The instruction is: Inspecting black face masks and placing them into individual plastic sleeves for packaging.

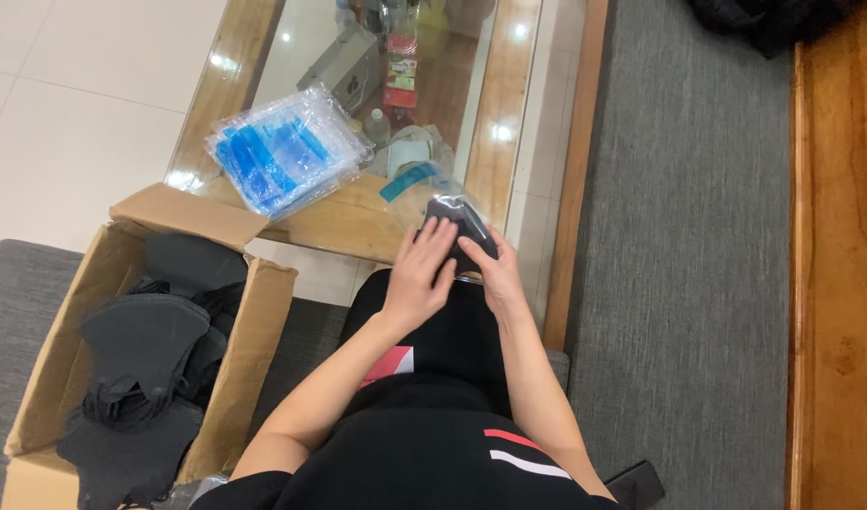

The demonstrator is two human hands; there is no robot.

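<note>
One glass-topped worktop (348, 222) with a wooden frame fills the upper middle of the view, and one open cardboard box (249, 349) sits at about eight o'clock, holding a heap of black face masks (141, 364) too tangled to count. One stack of clear plastic bags with blue strips (284, 151) lies on the worktop's near-left corner, at roughly eleven o'clock from the hands. Two bare hands meet over the person's lap near the centre: the left hand (420, 274) lies flat with fingers spread on top of a single black mask (462, 222), pressing it, while the right hand (495, 274) curls around the mask's right edge and grips it. The mask is dark, folded and matte, and its far end sits inside one clear plastic bag (424, 189) with a blue strip along its mouth, pointing toward twelve o'clock at the worktop's near edge.
</note>
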